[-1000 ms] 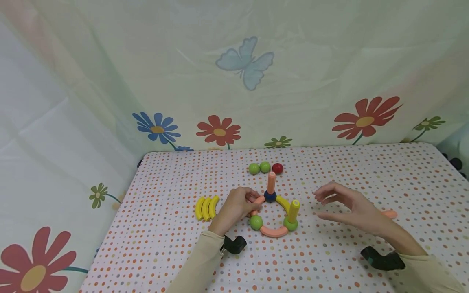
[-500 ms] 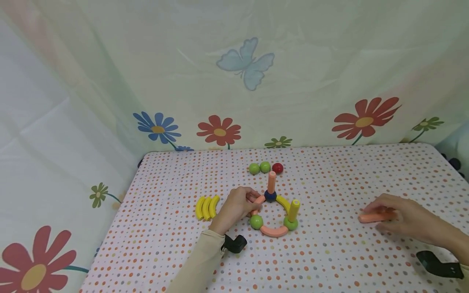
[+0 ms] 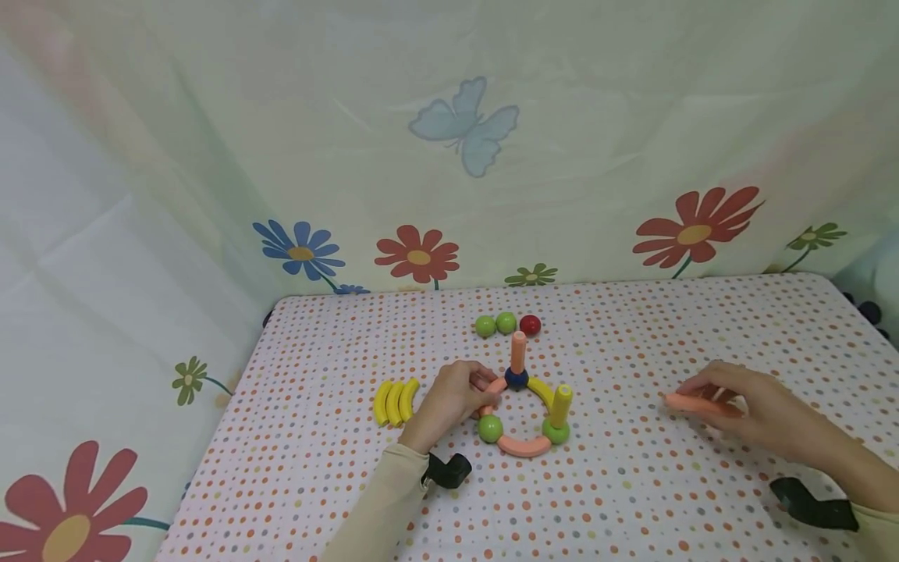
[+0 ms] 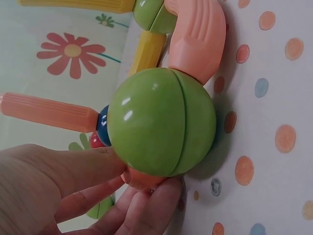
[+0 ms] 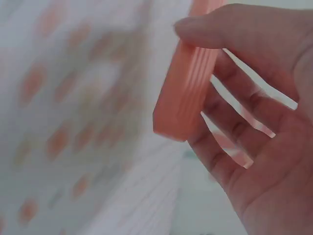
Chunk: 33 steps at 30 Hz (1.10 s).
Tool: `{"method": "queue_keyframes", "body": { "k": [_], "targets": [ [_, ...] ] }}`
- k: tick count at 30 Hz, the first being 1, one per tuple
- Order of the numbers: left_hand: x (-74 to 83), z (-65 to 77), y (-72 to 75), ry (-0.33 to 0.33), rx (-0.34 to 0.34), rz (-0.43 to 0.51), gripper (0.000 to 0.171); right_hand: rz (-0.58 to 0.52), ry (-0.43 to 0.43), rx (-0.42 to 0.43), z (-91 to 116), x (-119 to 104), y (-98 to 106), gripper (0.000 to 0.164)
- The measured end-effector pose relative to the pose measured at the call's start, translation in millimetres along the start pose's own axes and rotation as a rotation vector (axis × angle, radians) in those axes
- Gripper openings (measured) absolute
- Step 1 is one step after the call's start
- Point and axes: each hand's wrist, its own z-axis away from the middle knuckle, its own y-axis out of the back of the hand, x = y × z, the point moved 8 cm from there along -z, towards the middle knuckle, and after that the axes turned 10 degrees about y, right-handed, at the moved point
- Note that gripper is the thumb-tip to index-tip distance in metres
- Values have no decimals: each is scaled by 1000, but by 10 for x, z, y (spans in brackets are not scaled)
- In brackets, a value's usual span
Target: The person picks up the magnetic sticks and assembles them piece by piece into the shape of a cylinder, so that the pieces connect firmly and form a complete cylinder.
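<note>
So that the ring (image 3: 524,446) is presumably steadied, its curved bar (image 3: 496,385) is pinched by the left hand (image 3: 449,398); well apart, a pink stick (image 3: 691,403) is gripped by the right hand (image 3: 769,414).

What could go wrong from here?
The yellow stick stands upright on the right side of the ring, so the right hand might knock it if bringing over its orange stick. The left hand grips only one curved orange piece, so pushing elsewhere could twist the ring apart.
</note>
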Motion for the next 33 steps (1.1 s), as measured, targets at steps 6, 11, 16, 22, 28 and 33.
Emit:
{"method": "queue_keyframes", "body": {
  "k": [6, 11, 16, 22, 28, 33],
  "targets": [
    [-10, -13, -11, 5, -1, 14, 26, -43, 201, 203, -381, -623, 260, 57],
    [-19, -21, -31, -6, -11, 23, 25, -138, 303, 289, -693, -1165, 442, 60],
    [-15, -16, -10, -32, -8, 0, 26, -323, 392, 291, -946, -1691, 419, 56],
    [15, 2, 7, -90, -15, -12, 22, -556, 450, 275, -1111, -2142, 96, 47],
    [43, 2, 23, -155, 20, -102, 15, -634, 386, 324, -1136, -2171, -418, 39],
    [52, -16, 51, -158, 69, -182, 20, -660, 264, 360, -1106, -2040, -767, 37]
  ]
}}
